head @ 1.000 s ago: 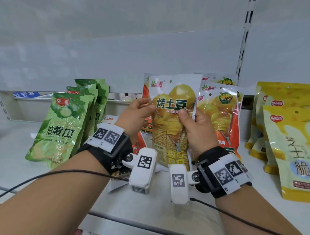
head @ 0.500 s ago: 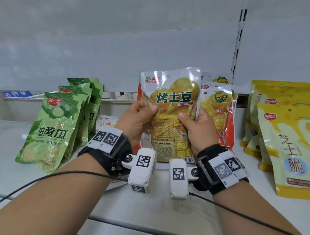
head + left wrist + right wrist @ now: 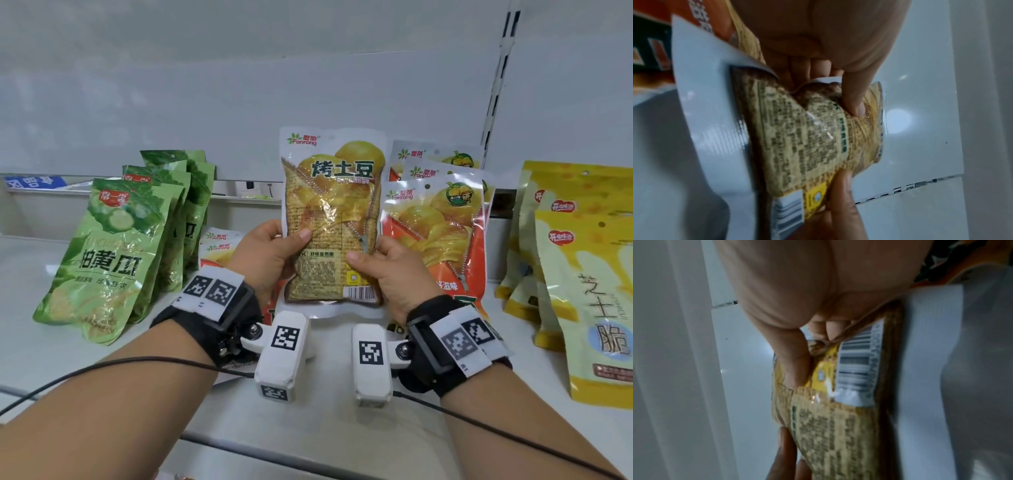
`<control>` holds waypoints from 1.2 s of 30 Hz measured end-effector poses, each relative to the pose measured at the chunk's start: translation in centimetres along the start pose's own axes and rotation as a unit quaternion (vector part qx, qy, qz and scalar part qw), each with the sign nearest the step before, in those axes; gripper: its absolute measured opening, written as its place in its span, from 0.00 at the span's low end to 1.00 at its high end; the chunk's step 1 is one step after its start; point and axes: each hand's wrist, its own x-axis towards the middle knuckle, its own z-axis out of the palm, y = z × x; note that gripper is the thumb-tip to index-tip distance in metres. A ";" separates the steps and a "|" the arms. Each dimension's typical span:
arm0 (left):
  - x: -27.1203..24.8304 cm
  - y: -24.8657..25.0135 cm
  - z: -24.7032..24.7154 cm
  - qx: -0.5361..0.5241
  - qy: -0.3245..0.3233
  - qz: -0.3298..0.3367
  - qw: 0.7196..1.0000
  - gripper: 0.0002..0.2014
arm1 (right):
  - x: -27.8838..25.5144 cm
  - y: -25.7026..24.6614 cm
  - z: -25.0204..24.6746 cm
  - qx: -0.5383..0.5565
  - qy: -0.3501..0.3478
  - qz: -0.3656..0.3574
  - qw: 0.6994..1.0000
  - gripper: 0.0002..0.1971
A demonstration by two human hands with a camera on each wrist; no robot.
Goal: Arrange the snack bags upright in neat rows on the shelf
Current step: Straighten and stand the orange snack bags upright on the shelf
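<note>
A yellow roasted-potato snack bag (image 3: 330, 219) is held upright above the white shelf (image 3: 318, 425), at the middle of the head view. My left hand (image 3: 270, 246) pinches its lower left edge, thumb on the front. My right hand (image 3: 387, 270) pinches its lower right edge near the barcode. The left wrist view shows the same bag (image 3: 807, 138) with my left thumb (image 3: 855, 97) pressed on it; the right wrist view shows the bag (image 3: 838, 418) and my right thumb (image 3: 795, 366) beside the barcode. Orange bags of the same brand (image 3: 435, 233) stand in a row just right of it.
Green cucumber snack bags (image 3: 113, 253) lean in a row at the left. Large yellow cheese snack bags (image 3: 589, 291) stand at the right. More orange bags (image 3: 217, 246) lie low behind my left hand. A slotted upright (image 3: 496, 78) runs up the back wall.
Both hands have raised the yellow bag and slid down it, from its middle to its lower edges. The bag now stands higher than the orange row.
</note>
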 end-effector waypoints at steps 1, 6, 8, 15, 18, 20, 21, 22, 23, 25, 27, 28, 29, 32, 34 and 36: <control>-0.2 0.0 -0.1 -0.002 -0.008 -0.004 1.000 0.03 | 0.0 0.1 0.1 -0.010 0.008 -0.004 1.000 0.09; -1.1 -0.2 -0.4 -0.007 -0.073 -0.038 0.997 0.23 | 0.2 0.5 0.2 -0.013 0.033 -0.029 0.999 0.18; -1.1 -0.4 -0.7 0.007 -0.061 -0.027 0.998 0.23 | 0.1 0.5 0.3 -0.009 0.024 -0.013 1.000 0.30; -0.7 -0.7 -1.5 0.006 -0.006 0.000 1.000 0.21 | 0.1 0.9 0.2 -0.026 -0.049 0.082 0.995 0.46; -0.7 -0.9 -1.8 0.009 0.001 -0.001 1.000 0.22 | 0.2 0.9 0.4 -0.021 -0.033 0.064 0.997 0.36; -0.6 -1.0 -1.8 0.014 0.005 -0.006 1.000 0.26 | 0.1 0.8 0.6 -0.015 -0.026 0.056 0.998 0.32; -0.6 -1.0 -1.9 0.017 0.006 -0.011 1.000 0.27 | 0.2 0.8 0.6 -0.017 -0.022 0.053 0.998 0.32; -0.6 -1.1 -1.9 0.022 0.010 -0.018 1.000 0.28 | 0.1 0.8 0.6 -0.021 -0.019 0.048 0.998 0.32; -0.5 -1.1 -1.9 0.036 0.020 -0.023 0.999 0.28 | 0.1 0.8 0.6 -0.028 -0.017 0.039 0.999 0.31; -0.5 -1.1 -2.0 0.114 0.054 -0.020 0.992 0.26 | 0.0 0.6 0.6 -0.056 -0.012 0.014 0.998 0.27; -0.6 -1.1 -2.1 0.184 0.088 0.001 0.979 0.23 | -0.1 0.5 0.5 -0.076 -0.006 -0.007 0.997 0.26; -0.7 -0.9 -2.1 0.193 0.094 0.009 0.977 0.21 | -0.1 0.4 0.5 -0.080 -0.005 -0.015 0.997 0.26; -0.8 -0.7 -2.0 0.187 0.086 0.008 0.979 0.19 | -0.1 0.3 0.6 -0.083 -0.005 -0.025 0.996 0.26; -1.6 0.1 -1.1 0.091 0.012 -0.050 0.995 0.23 | -0.5 -0.1 1.0 -0.065 -0.026 -0.061 0.996 0.27; -2.1 0.6 -0.7 0.045 -0.014 -0.080 0.996 0.33 | -1.0 -0.6 1.6 -0.060 -0.083 -0.076 0.992 0.23; -2.5 0.9 -0.7 0.024 -0.030 -0.084 0.996 0.40 | -1.5 -0.8 2.2 -0.065 -0.147 -0.069 0.985 0.25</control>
